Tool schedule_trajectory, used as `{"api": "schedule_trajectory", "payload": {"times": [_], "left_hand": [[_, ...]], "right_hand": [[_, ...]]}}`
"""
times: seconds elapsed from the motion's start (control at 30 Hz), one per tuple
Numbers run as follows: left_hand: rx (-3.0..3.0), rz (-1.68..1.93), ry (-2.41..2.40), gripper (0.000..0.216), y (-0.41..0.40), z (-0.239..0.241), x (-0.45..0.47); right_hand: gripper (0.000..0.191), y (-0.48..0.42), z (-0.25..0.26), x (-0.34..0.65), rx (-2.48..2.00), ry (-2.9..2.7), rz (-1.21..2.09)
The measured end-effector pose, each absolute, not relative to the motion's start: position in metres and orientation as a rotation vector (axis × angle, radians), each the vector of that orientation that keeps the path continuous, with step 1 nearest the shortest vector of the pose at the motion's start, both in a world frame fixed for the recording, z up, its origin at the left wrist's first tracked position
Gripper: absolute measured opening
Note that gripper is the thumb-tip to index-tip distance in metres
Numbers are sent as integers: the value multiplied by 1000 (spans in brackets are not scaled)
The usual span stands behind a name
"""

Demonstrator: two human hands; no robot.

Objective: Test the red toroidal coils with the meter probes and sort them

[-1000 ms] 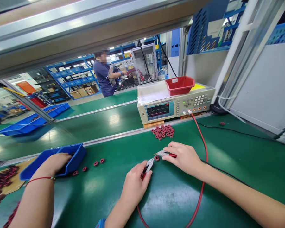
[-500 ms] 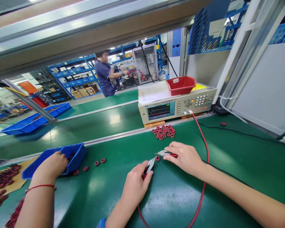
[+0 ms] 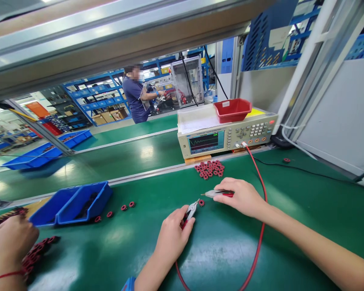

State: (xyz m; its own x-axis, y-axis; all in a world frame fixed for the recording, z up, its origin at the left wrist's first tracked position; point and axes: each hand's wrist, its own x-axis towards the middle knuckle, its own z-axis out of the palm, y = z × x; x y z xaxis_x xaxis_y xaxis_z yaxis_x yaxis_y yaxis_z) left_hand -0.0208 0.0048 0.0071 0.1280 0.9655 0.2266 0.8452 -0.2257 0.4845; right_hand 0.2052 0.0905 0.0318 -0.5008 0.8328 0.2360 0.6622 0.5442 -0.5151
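My left hand (image 3: 173,234) is closed around a plier-shaped test clip (image 3: 192,208) with red handles, its jaws pointing up and right. The jaw tip meets the left side of a small red-and-black wound ring coil (image 3: 202,202) lying on the green bench; whether it grips a wire end is too small to tell. My right hand (image 3: 242,197) holds a second test clip (image 3: 211,194), pointing left, its tip just above the coil and apart from it. A red cable (image 3: 262,230) runs from the tester (image 3: 227,135) past my right forearm and loops toward my left.
Several ring coils (image 3: 209,169) are piled before the tester, and a short row of coils (image 3: 123,208) lies left. A co-worker's hand (image 3: 10,238) is at far left by blue bins (image 3: 83,204) and more coils (image 3: 38,252). A red tray (image 3: 233,110) sits on the tester.
My right hand and its clip have drawn slightly right, away from the coil. My left hand is nearly still. The co-worker's hand has left the blue bin and moved left.
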Motion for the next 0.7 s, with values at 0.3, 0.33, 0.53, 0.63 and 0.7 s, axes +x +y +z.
{"api": "schedule_trajectory", "payload": {"times": [0.3, 0.33, 0.53, 0.63, 0.7], "left_hand": [[2170, 757, 1784, 26, 4, 8, -19], [2172, 756, 1783, 26, 4, 8, -19], [2172, 766, 1764, 28, 2, 6, -18], [2160, 774, 1753, 28, 3, 6, -18], [2145, 768, 1753, 28, 3, 6, -17]], "right_hand": [[15, 86, 19, 202, -1200, -2535, 512], [15, 85, 17, 200, -1210, -2538, 475], [16, 84, 14, 199, -1215, -2529, 390], [18, 84, 15, 200, -1202, -2511, 404], [18, 84, 14, 199, -1201, -2507, 406]]}}
